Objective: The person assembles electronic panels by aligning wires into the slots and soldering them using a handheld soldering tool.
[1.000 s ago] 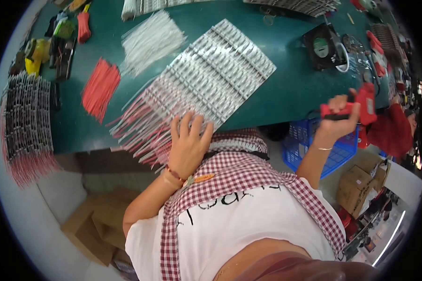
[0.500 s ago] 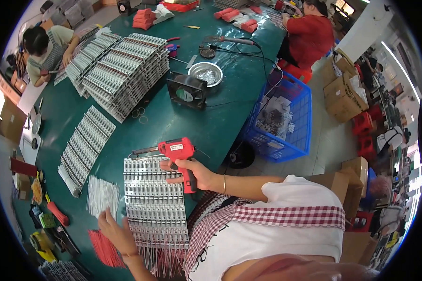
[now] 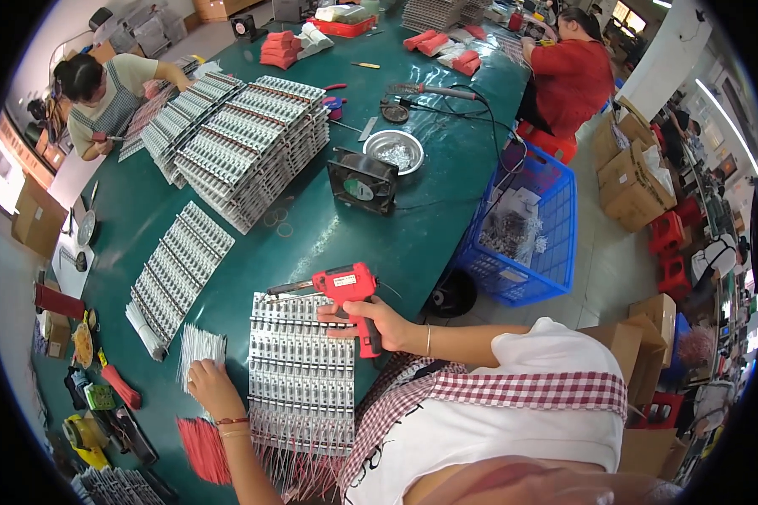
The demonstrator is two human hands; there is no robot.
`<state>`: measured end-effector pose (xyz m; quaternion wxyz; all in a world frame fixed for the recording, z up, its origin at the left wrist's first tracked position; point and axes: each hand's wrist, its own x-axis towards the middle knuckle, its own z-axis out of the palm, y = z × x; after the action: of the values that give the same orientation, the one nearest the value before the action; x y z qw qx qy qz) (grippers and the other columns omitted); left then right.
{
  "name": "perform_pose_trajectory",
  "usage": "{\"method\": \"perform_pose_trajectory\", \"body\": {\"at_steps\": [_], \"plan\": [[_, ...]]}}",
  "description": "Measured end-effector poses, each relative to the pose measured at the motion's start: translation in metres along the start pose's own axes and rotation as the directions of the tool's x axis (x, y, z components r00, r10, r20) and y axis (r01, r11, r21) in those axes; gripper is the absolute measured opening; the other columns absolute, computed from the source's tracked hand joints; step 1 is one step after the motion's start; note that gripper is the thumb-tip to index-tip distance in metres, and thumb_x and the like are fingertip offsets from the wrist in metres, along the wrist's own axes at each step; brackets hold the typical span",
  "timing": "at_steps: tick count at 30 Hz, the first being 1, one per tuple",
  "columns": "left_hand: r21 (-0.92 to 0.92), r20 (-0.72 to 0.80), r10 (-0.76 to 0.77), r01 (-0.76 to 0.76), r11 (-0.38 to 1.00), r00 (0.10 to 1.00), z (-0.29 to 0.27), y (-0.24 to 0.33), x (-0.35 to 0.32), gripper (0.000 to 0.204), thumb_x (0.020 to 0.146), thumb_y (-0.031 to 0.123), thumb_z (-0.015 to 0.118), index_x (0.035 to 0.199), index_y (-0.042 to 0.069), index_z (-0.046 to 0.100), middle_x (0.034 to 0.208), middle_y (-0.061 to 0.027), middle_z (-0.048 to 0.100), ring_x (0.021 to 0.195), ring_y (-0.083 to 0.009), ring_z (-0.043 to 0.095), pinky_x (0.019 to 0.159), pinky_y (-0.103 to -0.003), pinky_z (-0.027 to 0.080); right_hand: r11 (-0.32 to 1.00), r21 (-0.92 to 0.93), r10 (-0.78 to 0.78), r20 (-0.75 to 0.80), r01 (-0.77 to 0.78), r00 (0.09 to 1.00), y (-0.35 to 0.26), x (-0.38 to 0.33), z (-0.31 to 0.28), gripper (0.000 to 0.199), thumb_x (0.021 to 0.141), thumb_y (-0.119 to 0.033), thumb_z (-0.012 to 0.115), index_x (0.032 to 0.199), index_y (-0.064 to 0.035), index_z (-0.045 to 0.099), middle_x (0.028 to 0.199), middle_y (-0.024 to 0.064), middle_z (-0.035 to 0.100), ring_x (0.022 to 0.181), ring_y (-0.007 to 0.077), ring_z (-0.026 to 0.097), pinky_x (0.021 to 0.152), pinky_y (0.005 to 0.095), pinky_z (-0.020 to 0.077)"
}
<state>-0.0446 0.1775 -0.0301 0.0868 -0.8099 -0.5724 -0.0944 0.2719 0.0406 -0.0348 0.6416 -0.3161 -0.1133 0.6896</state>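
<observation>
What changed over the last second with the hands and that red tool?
The right hand carried the red pistol-shaped tool from the table's side over the sheet of small grey parts. The left hand moved to the white wire bundle. The tool stayed gripped.

Black fan (image 3: 362,181), blue basket (image 3: 556,210), metal bowl (image 3: 394,151)

One red pistol-shaped soldering gun (image 3: 345,290) is here, along with one black square cooling fan (image 3: 362,181), one round shiny metal bowl (image 3: 394,151) and one blue plastic mesh basket (image 3: 522,227). Two other people work at the green tabletop (image 3: 328,240): one in a red top (image 3: 568,71), one in a checked apron (image 3: 109,93). Two bundles of wires lie near the edge, one white (image 3: 200,347) and one red (image 3: 204,450).
</observation>
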Motion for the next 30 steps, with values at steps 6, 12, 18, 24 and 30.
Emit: {"method": "perform_pose_trajectory", "body": {"at_steps": [6,12,18,24,30], "plan": [[0.197,-0.004,-0.003,0.003,0.980,1.000,0.006,-0.004,0.006,0.010,0.092,0.016,0.060,0.092,0.006,0.059,0.094,-0.0077,0.057,0.098,-0.0270,0.057,0.081,-0.041,0.043,0.998,0.054,-0.018,-0.025,0.019,1.000,0.000,-0.004,0.003,0.031,0.096,-0.021,0.063,0.121,-0.0016,0.059,0.133,0.0190,0.058,0.130,0.0320,0.054,0.105,0.0475,0.0499],[0.015,-0.102,-0.147,0.149,0.989,0.984,-0.010,-0.016,0.015,0.013,0.099,0.014,0.052,0.097,0.003,0.056,0.089,-0.0109,0.059,0.084,-0.0262,0.059,0.080,-0.040,0.044,0.999,0.049,-0.007,-0.003,0.007,1.000,-0.001,-0.013,0.002,0.025,0.096,-0.021,0.063,0.112,-0.0016,0.061,0.136,0.0222,0.055,0.131,0.0340,0.053,0.106,0.0491,0.0482],[-0.918,-0.151,-0.640,0.132,0.373,0.753,-0.012,0.003,-0.008,0.019,0.099,0.009,0.041,0.107,0.001,0.056,0.107,-0.0112,0.058,0.096,-0.0204,0.057,0.092,-0.035,0.045,0.999,0.024,-0.029,-0.008,0.029,1.000,0.000,-0.013,-0.008,0.032,0.097,-0.027,0.055,0.113,0.0002,0.058,0.135,0.0278,0.055,0.134,0.0417,0.048,0.111,0.0586,0.0395],[-0.968,-0.147,-0.576,0.003,0.252,0.804,-0.012,0.018,-0.006,0.026,0.107,0.014,0.038,0.114,-0.003,0.056,0.099,-0.0072,0.062,0.081,-0.0135,0.055,0.089,-0.030,0.045,1.000,-0.023,-0.015,0.091,0.017,0.996,-0.010,0.003,-0.007,0.031,0.100,-0.025,0.052,0.113,0.0028,0.054,0.142,0.0325,0.047,0.137,0.0427,0.043,0.112,0.0579,0.0390],[-0.987,-0.095,-0.581,-0.001,0.160,0.808,-0.011,0.033,-0.011,0.020,0.105,0.013,0.046,0.110,0.000,0.060,0.080,-0.0032,0.059,0.077,-0.0107,0.058,0.075,-0.025,0.048,0.989,-0.146,0.037,0.094,-0.023,0.995,-0.021,-0.011,-0.010,0.031,0.101,-0.027,0.051,0.114,0.0004,0.053,0.143,0.0324,0.045,0.140,0.0419,0.040,0.114,0.0568,0.0363]]}}
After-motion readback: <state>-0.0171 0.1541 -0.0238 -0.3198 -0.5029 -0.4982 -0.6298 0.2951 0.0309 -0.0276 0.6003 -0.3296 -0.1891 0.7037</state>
